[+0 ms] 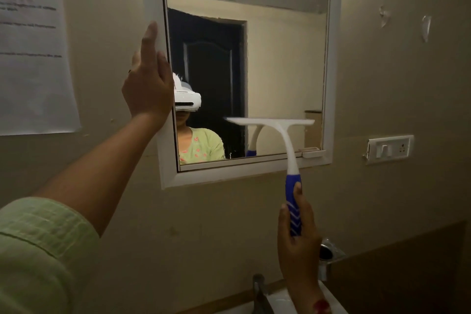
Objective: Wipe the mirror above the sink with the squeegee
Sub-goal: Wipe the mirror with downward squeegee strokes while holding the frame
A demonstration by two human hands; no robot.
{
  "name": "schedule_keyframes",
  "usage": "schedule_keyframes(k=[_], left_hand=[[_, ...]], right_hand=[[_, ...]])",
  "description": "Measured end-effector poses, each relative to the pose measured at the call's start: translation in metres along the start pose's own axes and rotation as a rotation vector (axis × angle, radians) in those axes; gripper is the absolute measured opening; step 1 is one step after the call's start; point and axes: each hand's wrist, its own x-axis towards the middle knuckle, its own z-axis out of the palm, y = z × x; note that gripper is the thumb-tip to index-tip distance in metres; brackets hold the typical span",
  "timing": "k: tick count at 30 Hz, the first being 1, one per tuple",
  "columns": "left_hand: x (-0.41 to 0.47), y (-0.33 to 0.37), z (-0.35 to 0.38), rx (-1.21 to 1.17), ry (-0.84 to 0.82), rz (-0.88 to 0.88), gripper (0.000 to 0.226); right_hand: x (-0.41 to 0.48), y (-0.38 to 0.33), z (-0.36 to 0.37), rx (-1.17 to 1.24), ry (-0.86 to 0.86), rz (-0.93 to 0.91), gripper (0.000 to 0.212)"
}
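The left hand [149,84] lies flat on the white frame [331,84] at the left edge of the mirror [283,71]. Its fingers are straight and close together, pointing up, and they grip nothing. Only the back of the hand shows, so the contact under the palm is hidden, and the hand covers part of the reflection just right of its fingers. The right hand [298,245] is wrapped round the blue handle of the squeegee [286,140], with the thumb laid up along the grip and the other fingers curled behind it, mostly out of sight. Above those fingers the white neck rises to the blade, which sits level on the lower part of the glass, near the bottom frame rail. The mirror's top is cut off by the picture edge. Below the right wrist only a corner of the sink [280,302] and part of the tap [258,288] show. A chrome fitting [330,252] just right of the fingers is partly hidden. On the paper notice [33,58], left of the left-hand fingers, the text is too blurred to read.
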Motion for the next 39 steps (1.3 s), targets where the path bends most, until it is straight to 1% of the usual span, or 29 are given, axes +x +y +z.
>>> schedule_keyframes(k=[4, 7, 9, 12, 18, 21, 26, 34, 39], left_hand=[[0.001, 0.000, 0.000, -0.002, -0.017, -0.003, 0.042], [0.000, -0.001, 0.000, -0.005, -0.023, -0.003, 0.042], [0.000, 0.000, 0.000, -0.009, -0.026, -0.011, 0.042], [-0.001, 0.001, -0.001, -0.004, -0.036, -0.022, 0.042], [-0.001, 0.001, 0.000, -0.010, -0.056, -0.039, 0.043], [-0.002, 0.001, 0.000, -0.013, -0.039, -0.039, 0.043], [0.000, 0.002, 0.000, 0.005, -0.035, -0.040, 0.043], [0.000, 0.002, -0.001, -0.007, -0.023, -0.025, 0.043], [-0.001, 0.001, 0.000, -0.013, -0.035, -0.048, 0.043]], right_hand=[[-0.032, 0.013, -0.005, 0.034, 0.003, 0.051, 0.059], [-0.017, 0.005, -0.005, 0.112, 0.015, 0.060, 0.053], [-0.002, -0.003, -0.005, 0.139, 0.020, 0.021, 0.050], [0.003, -0.003, -0.008, 0.103, 0.022, -0.015, 0.050], [-0.039, 0.023, -0.027, -0.053, -0.019, 0.005, 0.056], [-0.031, 0.019, -0.031, -0.042, -0.046, 0.017, 0.055], [-0.008, 0.010, -0.031, -0.016, -0.021, -0.001, 0.055], [-0.036, 0.023, -0.035, -0.068, -0.062, 0.036, 0.058], [-0.017, 0.015, -0.032, -0.055, -0.042, -0.010, 0.056]])
